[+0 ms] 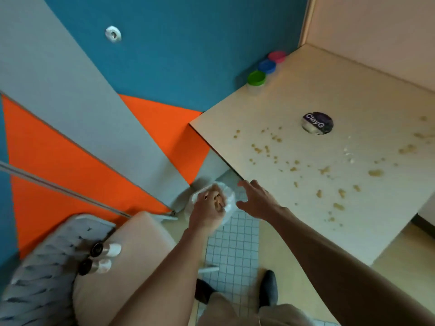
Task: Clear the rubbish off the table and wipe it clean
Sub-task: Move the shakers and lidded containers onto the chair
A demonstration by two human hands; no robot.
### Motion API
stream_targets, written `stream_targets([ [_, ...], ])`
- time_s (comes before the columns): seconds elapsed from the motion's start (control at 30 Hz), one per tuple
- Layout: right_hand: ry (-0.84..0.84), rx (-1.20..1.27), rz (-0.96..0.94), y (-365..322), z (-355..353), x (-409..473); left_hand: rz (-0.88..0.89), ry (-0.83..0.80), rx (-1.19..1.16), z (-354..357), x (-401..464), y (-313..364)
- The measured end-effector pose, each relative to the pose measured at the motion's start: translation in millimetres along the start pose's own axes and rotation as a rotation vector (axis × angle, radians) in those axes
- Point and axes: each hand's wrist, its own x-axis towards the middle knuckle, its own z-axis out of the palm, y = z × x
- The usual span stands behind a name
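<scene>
The pale wooden table point(306, 90) fills the right side, strewn with several tan crumbs point(324, 170) and a few white bits point(348, 152). A round dark "ClayG" lid point(317, 122) lies near its middle. My left hand point(209, 208) is off the table's left edge, closed around a white crumpled wad point(229, 198), seemingly tissue or a bag holding brownish scraps. My right hand point(256, 198) hovers just beside it at the table's near-left edge, fingers spread, holding nothing.
Three small tubs with green point(256, 78), blue point(267, 66) and pink point(277, 56) lids stand at the table's far-left corner. A beige seat point(131, 243) with two small bottles point(103, 257) sits lower left. My shoes stand on white tiled floor point(233, 250).
</scene>
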Motion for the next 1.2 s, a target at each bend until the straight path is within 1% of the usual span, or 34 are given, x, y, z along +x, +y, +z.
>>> stream_targets([
  [0.1, 0.03, 0.011, 0.035, 29, -30, -9, 0.056, -0.022, 0.056, 6, 11, 33],
  [0.27, 0.116, 0.051, 0.068, 73, -83, -15, 0.154, -0.012, 0.101, 2, 26, 93],
  [0.57, 0.223, 0.076, 0.105, 109, -151, 16, 0.265, 0.016, 0.184, -13, 78, 162],
  [0.83, 0.317, 0.04, 0.096, 119, -227, 99, 0.323, 0.078, 0.2, -43, 180, 217],
  [1.0, 0.346, 0.032, 0.108, 114, -278, 184, 0.294, 0.136, 0.195, -63, 271, 248],
  [1.2, 0.364, 0.006, 0.109, 107, -329, 296, 0.255, 0.212, 0.223, -75, 371, 267],
])
